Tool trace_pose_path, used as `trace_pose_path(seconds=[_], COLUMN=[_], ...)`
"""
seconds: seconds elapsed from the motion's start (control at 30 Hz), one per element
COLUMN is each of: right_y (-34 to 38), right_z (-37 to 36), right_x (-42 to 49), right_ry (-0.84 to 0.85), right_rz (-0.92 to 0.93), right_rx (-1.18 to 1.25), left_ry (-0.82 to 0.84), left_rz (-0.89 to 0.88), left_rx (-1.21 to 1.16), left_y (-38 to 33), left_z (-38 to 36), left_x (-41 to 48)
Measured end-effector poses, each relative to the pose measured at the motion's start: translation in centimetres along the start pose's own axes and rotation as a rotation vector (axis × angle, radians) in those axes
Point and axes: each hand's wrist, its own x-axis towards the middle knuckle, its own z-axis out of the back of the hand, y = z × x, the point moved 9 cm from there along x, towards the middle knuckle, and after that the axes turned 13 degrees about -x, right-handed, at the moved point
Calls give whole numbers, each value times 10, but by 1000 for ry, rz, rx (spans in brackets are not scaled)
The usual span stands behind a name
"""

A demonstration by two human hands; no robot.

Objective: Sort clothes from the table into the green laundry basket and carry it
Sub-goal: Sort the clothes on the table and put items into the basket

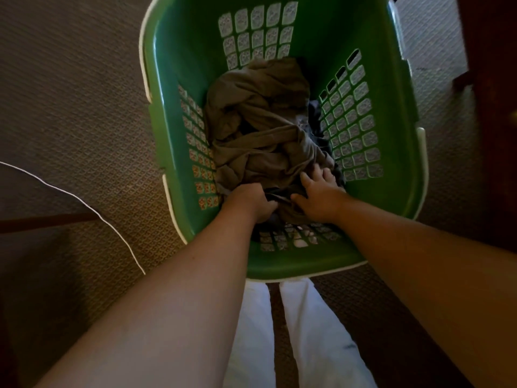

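A white cord (84, 201) trails over the carpet (70, 107) at left. The green laundry basket (391, 177) stands on that carpet, before white trouser legs (316, 331). Inside it, the left hand (251, 203) is curled shut on a dark garment (275, 196). The right hand (319, 196) lies half open, fingers spread, pressing on the brown clothes (260, 130).

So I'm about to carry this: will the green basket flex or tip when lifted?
Probably some flex: the green basket has thin, perforated plastic walls. Likely light, since only a crumpled brown garment and something darker lie at the bottom. Tipping seems unlikely if it is gripped at both sides.
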Motion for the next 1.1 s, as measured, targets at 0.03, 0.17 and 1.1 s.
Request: trace_pose_path(seconds=[0.03, 0.17, 1.1], right_y=[2, 15, -97], right_z=[5, 51, 177], right_x=[-9, -57, -498], right_ry=[-17, -216, -1155], right_rz=[3, 32, -508], right_rx=[3, 148, 471], left_ry=[-11, -163, -290], left_rz=[-7, -171, -1136], left_rx=[-5, -55, 332], left_y=[-3, -35, -320], left_z=[8, 52, 104], left_x=[-10, -61, -432])
